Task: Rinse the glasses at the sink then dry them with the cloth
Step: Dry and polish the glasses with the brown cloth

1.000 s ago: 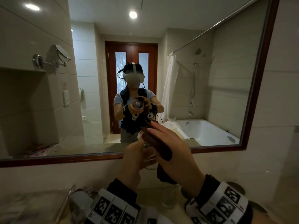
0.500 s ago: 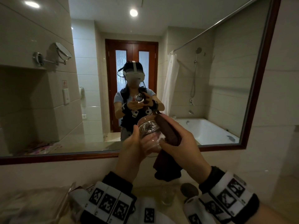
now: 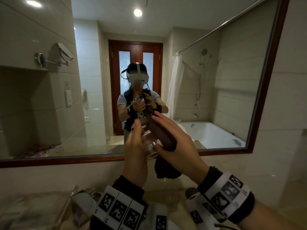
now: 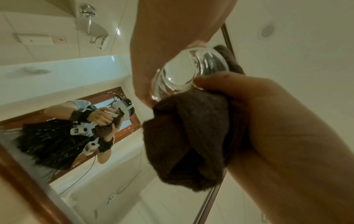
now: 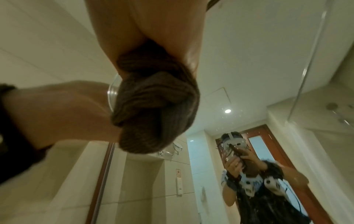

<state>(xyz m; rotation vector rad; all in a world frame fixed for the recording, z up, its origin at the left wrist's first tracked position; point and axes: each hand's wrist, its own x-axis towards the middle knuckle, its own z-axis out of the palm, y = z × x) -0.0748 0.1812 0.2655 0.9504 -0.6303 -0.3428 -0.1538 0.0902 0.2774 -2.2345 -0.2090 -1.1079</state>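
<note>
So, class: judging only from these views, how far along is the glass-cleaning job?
Done: nothing shows whether rinsing is finished. In hand: the left hand holds a clear glass while the right hand presses a brown cloth against it. Left: another glass stands on the counter below.

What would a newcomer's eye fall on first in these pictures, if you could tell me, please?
Most likely the clear glass raised in front of the mirror, held by the left hand while the right hand presses a dark brown cloth along its side. Next comes the mirror itself, showing the person's reflection and a white bathtub at the right.
</note>
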